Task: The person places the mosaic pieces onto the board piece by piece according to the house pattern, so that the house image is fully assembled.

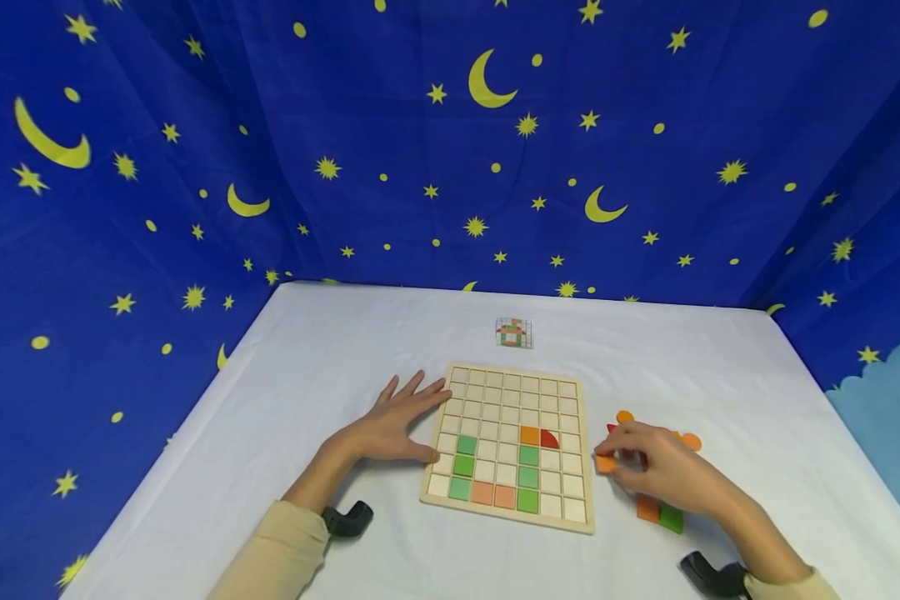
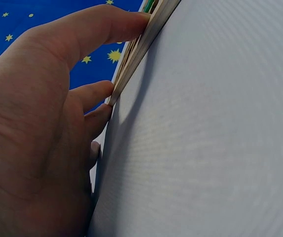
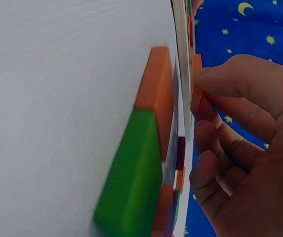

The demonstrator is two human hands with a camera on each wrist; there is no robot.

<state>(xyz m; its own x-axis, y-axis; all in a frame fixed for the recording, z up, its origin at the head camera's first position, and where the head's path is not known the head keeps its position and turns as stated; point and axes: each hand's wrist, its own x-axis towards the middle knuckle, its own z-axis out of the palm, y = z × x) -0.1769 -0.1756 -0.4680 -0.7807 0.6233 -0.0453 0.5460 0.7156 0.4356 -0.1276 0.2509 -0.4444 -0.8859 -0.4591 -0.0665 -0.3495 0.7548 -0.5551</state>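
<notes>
left hand (image 1: 393, 427) splayed, right hand (image 1: 667, 468) in a pinch

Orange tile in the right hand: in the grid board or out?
Out. The right hand pinches the orange tile just beyond the right edge of the grid board in the head view.

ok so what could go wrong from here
The held orange piece, off the board, might slip from the right hand. That hand could knock the loose green piece near it. The left hand, touching the board's edge, could nudge it and jostle the red quarter-circle set in it.
</notes>
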